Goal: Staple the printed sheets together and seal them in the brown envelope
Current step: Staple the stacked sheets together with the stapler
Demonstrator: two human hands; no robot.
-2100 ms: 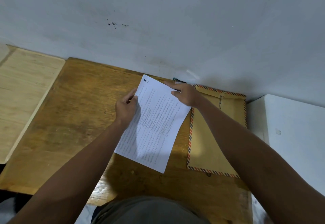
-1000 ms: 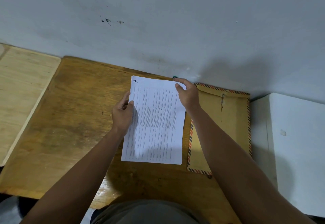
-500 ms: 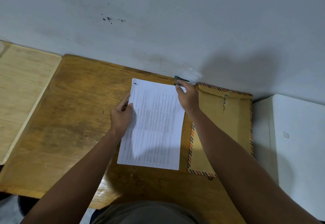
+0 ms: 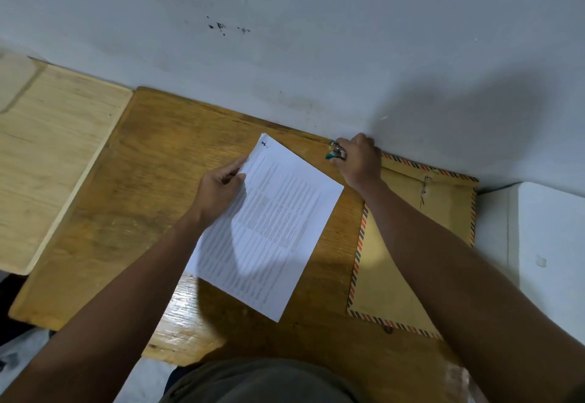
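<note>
A pale grey wall (image 4: pixel 316 38), marked by a few dark specks, fills the upper half of the view. Against it stands a worn brown wooden desk (image 4: pixel 142 181), with a lighter wooden desk (image 4: pixel 47 149) butted to its left and a white cabinet (image 4: pixel 538 244) to its right. A person in a grey-green shirt (image 4: pixel 262 380) leans over the brown desk, both bare forearms reaching forward. A brown envelope (image 4: pixel 395 276) with a red-and-blue striped border lies flat at the desk's right side, its string-tie flap toward the wall, partly under the right forearm. The printed sheets (image 4: pixel 272 228) lie tilted at the desk's middle, just left of the envelope and apart from it. The left hand (image 4: pixel 218 193) holds the sheets at their upper left edge, thumb on top and fingers curled around the edge. The right hand (image 4: pixel 359 162), at the wall's foot beside the envelope's far corner, has its fingers curled over a small green-and-metal stapler (image 4: pixel 335 151), gripping it.
</note>
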